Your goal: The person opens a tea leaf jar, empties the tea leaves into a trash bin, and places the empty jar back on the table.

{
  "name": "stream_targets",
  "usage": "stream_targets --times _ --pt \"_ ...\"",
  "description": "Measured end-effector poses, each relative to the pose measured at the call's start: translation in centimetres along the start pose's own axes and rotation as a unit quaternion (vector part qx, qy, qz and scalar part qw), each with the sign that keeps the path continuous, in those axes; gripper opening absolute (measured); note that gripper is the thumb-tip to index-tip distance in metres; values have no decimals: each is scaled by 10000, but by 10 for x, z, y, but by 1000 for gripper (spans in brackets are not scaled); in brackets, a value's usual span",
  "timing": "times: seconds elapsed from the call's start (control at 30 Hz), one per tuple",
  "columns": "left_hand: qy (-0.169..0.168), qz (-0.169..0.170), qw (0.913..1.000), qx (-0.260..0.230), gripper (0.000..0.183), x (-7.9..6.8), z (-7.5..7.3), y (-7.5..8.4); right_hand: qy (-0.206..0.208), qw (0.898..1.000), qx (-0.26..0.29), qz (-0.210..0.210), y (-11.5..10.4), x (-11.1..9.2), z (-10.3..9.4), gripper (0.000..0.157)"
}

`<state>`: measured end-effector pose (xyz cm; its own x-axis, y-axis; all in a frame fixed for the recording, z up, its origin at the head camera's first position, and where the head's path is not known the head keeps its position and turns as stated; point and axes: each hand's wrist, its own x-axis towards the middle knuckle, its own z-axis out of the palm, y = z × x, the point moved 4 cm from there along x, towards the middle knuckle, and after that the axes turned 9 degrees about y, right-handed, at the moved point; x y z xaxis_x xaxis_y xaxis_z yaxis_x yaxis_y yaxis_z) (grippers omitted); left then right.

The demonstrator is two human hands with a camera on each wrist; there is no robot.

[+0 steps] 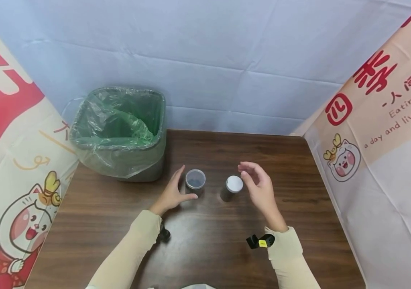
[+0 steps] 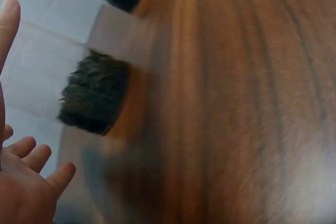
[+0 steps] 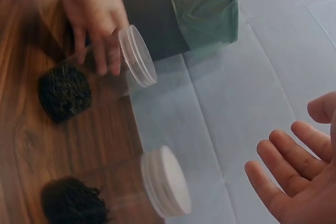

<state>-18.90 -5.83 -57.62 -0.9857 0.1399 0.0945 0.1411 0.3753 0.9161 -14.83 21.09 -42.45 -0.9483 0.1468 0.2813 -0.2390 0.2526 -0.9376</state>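
Two clear plastic jars stand upright on the table, each with dark, shredded dried leaves in its lower part. A see-through lid tops the left jar (image 1: 195, 180); the right jar (image 1: 231, 189) has a white lid. My left hand (image 1: 171, 195) reaches around the left side of the see-through-lidded jar, thumb and fingers spread apart. Beside the white-lidded jar, to its right, my right hand (image 1: 261, 190) hovers with relaxed, slightly bent fingers and nothing in it. In the left wrist view, the dark leaves (image 2: 95, 94) show clearly while the clear walls barely do.
A grey bin (image 1: 149, 172) with a green-tinted plastic liner (image 1: 115, 156) stands at the table's back left. The brown wooden table (image 1: 205, 249) meets a pale blue cloth backdrop (image 1: 205, 60). Printed cloth panels close off both sides.
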Motion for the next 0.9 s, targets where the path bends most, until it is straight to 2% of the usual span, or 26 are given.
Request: stream_targets --times 0.1,0.2,0.43,0.67,0.9 --pt "-15 -40 10000 86 120 1 7 -5 79 9998 184 -32 4 -5 4 24" --pt "53 -7 10000 55 120 2 12 -8 174 9993 318 -81 21 -6 5 23" --pt "168 -3 9998 -109 116 3 19 -9 223 9990 381 -80 24 -8 5 23" --pt "55 98 9998 -192 105 3 25 -4 210 9991 364 -67 24 -7 5 22" --pt "66 -143 9997 -213 95 1 25 -2 173 9991 384 -64 24 -7 6 23"
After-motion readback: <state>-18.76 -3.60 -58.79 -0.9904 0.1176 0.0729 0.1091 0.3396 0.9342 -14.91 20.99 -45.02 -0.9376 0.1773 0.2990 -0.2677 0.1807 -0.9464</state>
